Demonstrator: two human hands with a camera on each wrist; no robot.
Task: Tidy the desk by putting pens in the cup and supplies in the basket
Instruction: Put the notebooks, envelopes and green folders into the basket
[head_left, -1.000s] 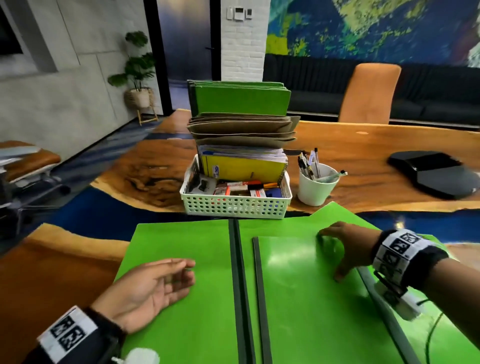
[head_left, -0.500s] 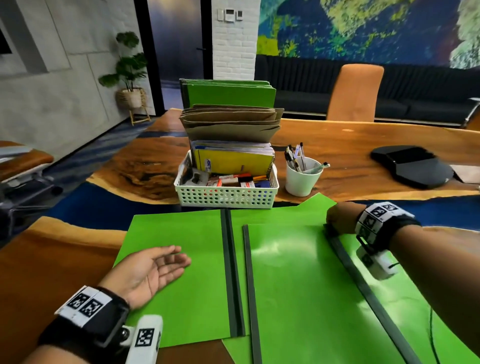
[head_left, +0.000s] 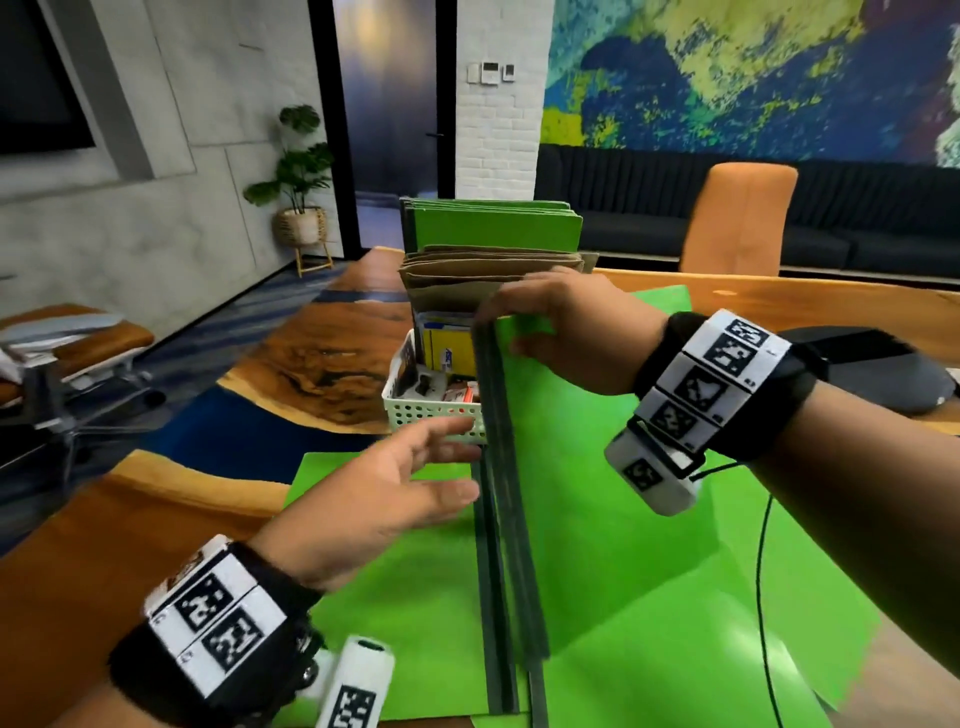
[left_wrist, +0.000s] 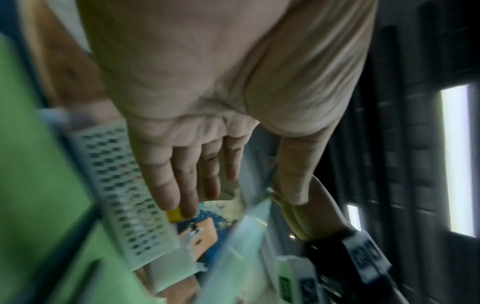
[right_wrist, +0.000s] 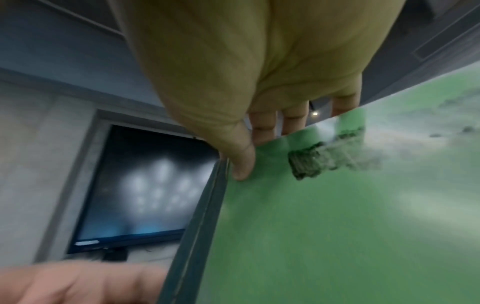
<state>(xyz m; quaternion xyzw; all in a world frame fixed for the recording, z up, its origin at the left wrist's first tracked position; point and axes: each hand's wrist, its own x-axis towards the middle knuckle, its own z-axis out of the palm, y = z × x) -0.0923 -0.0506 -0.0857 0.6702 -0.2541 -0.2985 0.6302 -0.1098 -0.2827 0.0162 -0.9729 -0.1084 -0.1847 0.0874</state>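
The green folder (head_left: 597, 467) is tilted up off the wooden desk (head_left: 104, 545) by its far edge, its dark spine (head_left: 498, 441) running toward six o'clock, with further green folders lying under it. The right hand (head_left: 566, 332) pinches that far edge near the spine, thumb on the face and fingers behind. The left hand (head_left: 384, 493), at about eight o'clock from the grip, is spread flat with fingers straight, close to the spine; whether it touches is hard to say through the blur. The white basket (head_left: 426, 410) sits just beyond at twelve o'clock, already packed with upright folders and envelopes. The likely trouble is that a one-corner pinch lets the limp folder sag or slip, or that its edge catches the crowded basket and tips the stack. The right wrist view shows the thumb (right_wrist: 241, 162) pressed beside the spine, which the head view hides; only the head view shows the basket's load.
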